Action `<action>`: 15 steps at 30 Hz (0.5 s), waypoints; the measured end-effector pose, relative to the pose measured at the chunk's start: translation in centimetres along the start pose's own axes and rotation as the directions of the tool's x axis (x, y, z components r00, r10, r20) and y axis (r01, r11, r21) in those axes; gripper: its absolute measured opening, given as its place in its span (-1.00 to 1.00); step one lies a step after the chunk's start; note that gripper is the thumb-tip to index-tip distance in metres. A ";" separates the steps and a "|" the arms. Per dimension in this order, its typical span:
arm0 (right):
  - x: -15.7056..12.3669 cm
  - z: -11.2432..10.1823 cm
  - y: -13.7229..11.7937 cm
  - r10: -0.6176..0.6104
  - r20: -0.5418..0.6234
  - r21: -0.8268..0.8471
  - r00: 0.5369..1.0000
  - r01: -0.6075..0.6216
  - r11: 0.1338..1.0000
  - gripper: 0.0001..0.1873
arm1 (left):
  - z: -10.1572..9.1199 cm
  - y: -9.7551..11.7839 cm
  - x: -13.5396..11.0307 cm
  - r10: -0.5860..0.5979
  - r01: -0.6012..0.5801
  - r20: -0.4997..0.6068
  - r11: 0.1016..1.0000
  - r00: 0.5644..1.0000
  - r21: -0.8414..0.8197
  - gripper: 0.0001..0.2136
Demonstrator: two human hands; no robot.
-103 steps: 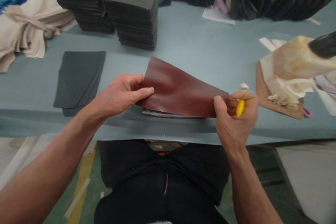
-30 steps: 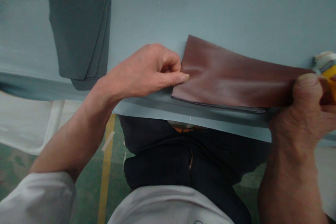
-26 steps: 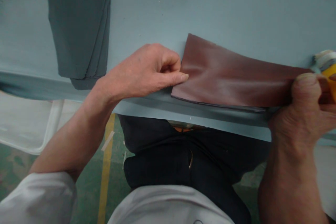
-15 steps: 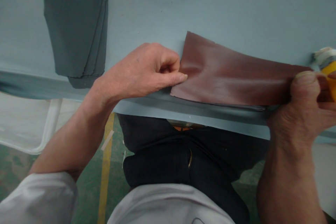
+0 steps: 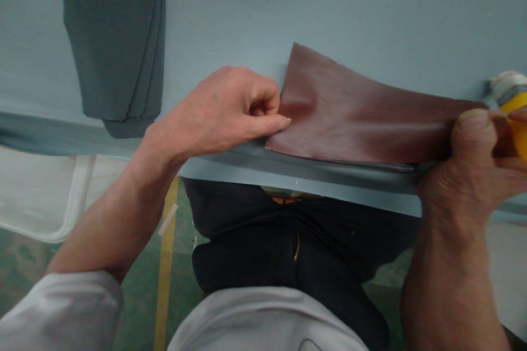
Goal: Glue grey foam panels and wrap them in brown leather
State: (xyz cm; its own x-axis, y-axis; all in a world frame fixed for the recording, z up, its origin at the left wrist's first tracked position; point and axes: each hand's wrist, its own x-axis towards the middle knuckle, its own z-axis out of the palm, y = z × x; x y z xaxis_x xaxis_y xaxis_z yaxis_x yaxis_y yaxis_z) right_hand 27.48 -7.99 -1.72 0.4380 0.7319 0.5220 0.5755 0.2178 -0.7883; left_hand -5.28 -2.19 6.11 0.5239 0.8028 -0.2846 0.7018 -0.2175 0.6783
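Observation:
A reddish-brown leather piece [image 5: 358,115] lies along the near edge of the blue-grey table [image 5: 329,16]. My left hand [image 5: 222,112] pinches its left end, thumb on top and fingers curled. At the right end my right hand [image 5: 477,164] grips the leather with the thumb pressed down on it. That same hand also holds a yellow tool with a white tip [image 5: 513,107]. A thin pale layer shows under the leather's near edge.
A stack of dark grey fabric pieces [image 5: 115,33] lies on the table at the upper left, hanging over the near edge. Below the table are my dark trousers and a green floor with a yellow line [image 5: 164,274].
Since 3.4 s ago the view has dropped closer to the table edge. Over the last second both hands kept their grip and the leather's left end rose slightly.

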 end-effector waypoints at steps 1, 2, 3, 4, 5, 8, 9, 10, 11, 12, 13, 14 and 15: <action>0.0 0.1 -0.1 0.002 -0.008 -0.008 1.000 -0.002 1.000 -0.26 | 0.0 0.0 0.0 0.005 -0.005 -0.002 1.000 1.000 -0.002 -0.73; 0.0 0.1 -0.2 -0.003 -0.018 -0.018 1.000 0.003 1.000 -0.25 | 0.0 0.0 0.0 0.007 -0.007 -0.003 1.000 1.000 -0.004 -0.73; 0.0 0.2 -0.3 -0.011 -0.024 -0.028 1.000 0.010 1.000 -0.24 | 0.0 0.0 0.0 0.012 -0.012 -0.009 1.000 1.000 -0.008 -0.73; 0.0 0.2 -0.4 -0.011 -0.021 -0.035 1.000 0.010 0.999 -0.23 | 0.0 0.0 0.0 0.015 -0.015 -0.014 1.000 1.000 -0.011 -0.73; -0.1 0.2 -0.4 -0.010 -0.017 -0.038 1.000 0.010 0.999 -0.23 | 0.0 0.0 0.0 0.018 -0.018 -0.016 1.000 1.000 -0.014 -0.74; -0.2 0.2 -0.5 -0.010 -0.003 -0.020 1.000 0.010 1.000 -0.25 | 0.1 -0.1 0.0 0.009 -0.009 -0.009 1.000 1.000 -0.013 -0.75; -0.2 0.2 -0.4 -0.010 0.000 -0.015 1.000 0.010 1.000 -0.26 | 0.1 -0.2 0.0 0.002 -0.002 -0.013 1.000 1.000 -0.011 -0.76; -0.2 0.1 -0.4 -0.015 -0.002 -0.010 1.000 0.015 1.000 -0.27 | 0.1 -0.2 0.0 -0.004 0.004 -0.015 1.000 1.000 -0.009 -0.75; -0.2 0.1 -0.4 -0.017 0.001 -0.004 1.000 0.017 1.000 -0.27 | 0.2 -0.3 0.1 -0.004 0.004 -0.025 1.000 1.000 -0.011 -0.75; -0.2 0.0 -0.3 -0.019 0.004 0.005 1.000 0.019 1.000 -0.28 | 0.2 -0.3 0.1 -0.001 0.000 -0.030 1.000 1.000 -0.015 -0.75; -0.2 0.0 -0.2 -0.023 0.008 0.019 1.000 0.023 1.000 -0.29 | 0.2 -0.3 0.1 0.009 -0.009 -0.032 1.000 0.999 -0.022 -0.74; -0.1 0.0 -0.1 -0.028 0.014 0.036 1.000 0.028 0.999 -0.30 | 0.2 -0.3 0.1 0.021 -0.022 -0.039 0.999 0.999 -0.030 -0.74; -0.1 0.0 -0.1 -0.039 0.016 0.054 0.999 0.038 0.998 -0.32 | 0.2 -0.3 0.1 0.031 -0.033 -0.045 0.999 0.998 -0.038 -0.74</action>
State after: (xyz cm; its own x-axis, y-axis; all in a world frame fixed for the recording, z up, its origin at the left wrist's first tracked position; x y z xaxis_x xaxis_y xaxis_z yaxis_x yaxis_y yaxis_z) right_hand 27.41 -8.13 -1.73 0.4042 0.7333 0.5468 0.5532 0.2801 -0.7846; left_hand -5.32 -2.16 5.73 0.5233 0.8198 -0.2325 0.6652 -0.2224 0.7128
